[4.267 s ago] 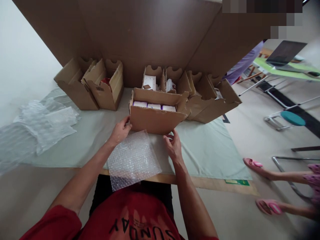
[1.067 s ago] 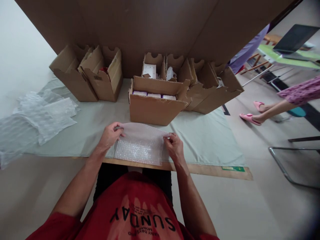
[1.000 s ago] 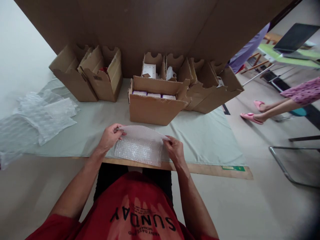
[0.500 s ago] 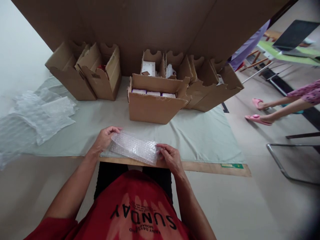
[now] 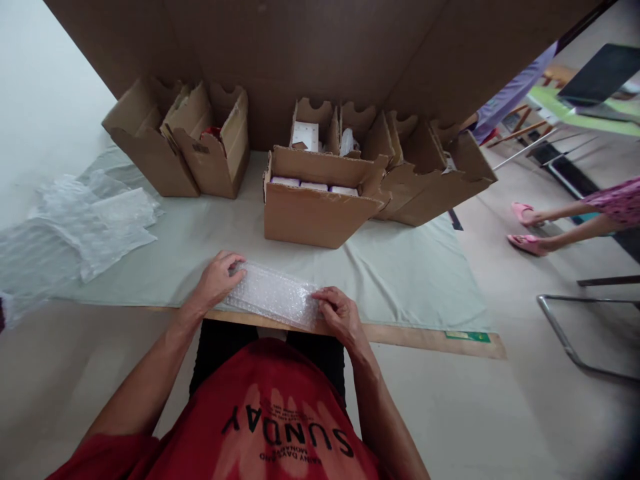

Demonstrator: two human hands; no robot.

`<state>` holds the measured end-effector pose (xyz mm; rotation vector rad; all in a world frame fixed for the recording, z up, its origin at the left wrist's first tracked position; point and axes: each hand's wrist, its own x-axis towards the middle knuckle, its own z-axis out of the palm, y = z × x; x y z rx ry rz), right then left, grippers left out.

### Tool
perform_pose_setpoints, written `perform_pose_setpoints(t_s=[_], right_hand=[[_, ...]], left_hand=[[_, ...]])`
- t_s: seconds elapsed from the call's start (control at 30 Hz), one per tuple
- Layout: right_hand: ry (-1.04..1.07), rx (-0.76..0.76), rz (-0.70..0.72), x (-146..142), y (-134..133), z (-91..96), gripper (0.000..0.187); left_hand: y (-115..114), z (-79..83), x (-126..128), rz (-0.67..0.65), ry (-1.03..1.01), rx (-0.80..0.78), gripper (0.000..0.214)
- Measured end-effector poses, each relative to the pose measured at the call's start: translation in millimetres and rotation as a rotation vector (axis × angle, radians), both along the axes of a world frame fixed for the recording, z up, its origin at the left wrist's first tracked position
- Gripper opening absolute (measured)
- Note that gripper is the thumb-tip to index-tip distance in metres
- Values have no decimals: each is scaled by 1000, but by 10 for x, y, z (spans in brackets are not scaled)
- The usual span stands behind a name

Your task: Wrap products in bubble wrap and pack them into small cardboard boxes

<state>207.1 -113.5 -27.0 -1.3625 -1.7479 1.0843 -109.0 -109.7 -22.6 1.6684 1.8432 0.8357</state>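
A folded piece of clear bubble wrap (image 5: 275,291) lies at the table's front edge, between my two hands. My left hand (image 5: 221,279) grips its left end, thumb on top. At the right end, my right hand (image 5: 340,312) pinches the wrap between thumb and fingers. Just beyond it stands a cardboard box (image 5: 310,219) with several white and purple packs (image 5: 314,187) showing inside. Whether anything lies within the folded wrap, I cannot tell.
More open cardboard boxes (image 5: 215,157) line the back against a tall cardboard wall (image 5: 310,53). A loose pile of bubble wrap (image 5: 100,220) covers the table's left end. To the right are another person's legs (image 5: 565,223) and a metal chair frame (image 5: 555,327).
The bubble wrap's upper layer has come down flatter, and my left hand has shifted slightly right onto it. My right hand keeps its hold. The whole view has moved a little.
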Motion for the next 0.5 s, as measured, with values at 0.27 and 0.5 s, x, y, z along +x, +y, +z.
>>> perform_pose_setpoints(t_s=[0.27, 0.5], right_hand=[[-330, -1, -60, 118, 74, 78, 36], [-482, 96, -31, -45, 108, 54, 12]], left_hand=[[42, -22, -10, -98, 349, -64, 56], [70, 15, 27, -148, 350, -57, 7]])
